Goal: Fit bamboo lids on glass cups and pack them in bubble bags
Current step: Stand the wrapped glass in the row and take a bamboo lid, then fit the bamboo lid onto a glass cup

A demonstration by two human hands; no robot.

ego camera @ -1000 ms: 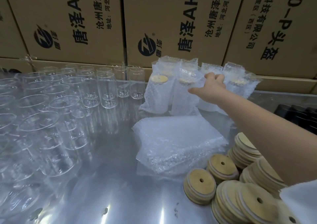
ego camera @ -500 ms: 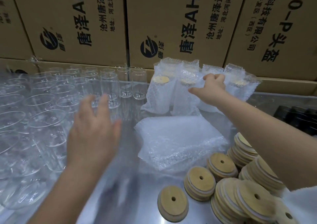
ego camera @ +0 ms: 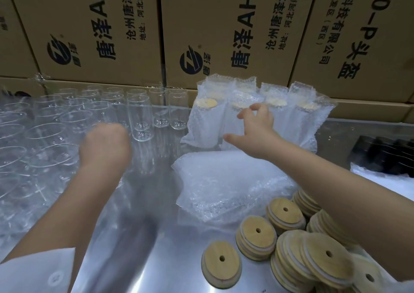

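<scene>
Behind the flat pile of clear bubble bags (ego camera: 224, 180) on the shiny metal desk (ego camera: 156, 261), the right hand (ego camera: 255, 131) is reaching, fingers apart, at a row of bagged bamboo-lidded cups (ego camera: 206, 124). Left of the pile, the left hand (ego camera: 105, 144) is dipping among clear glass cups (ego camera: 141, 117), its fingers hidden, so their grip cannot be told. Round bamboo lids (ego camera: 257, 236) are lying in front of the pile.

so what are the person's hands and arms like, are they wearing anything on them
The left hand and the right hand are both bare: no gloves, rings or watch show. A white sleeve with a small white button ends near the left elbow, at the bottom corner of the picture, and the skin below it is uncovered. No sleeve can be made out on the right side.
</scene>
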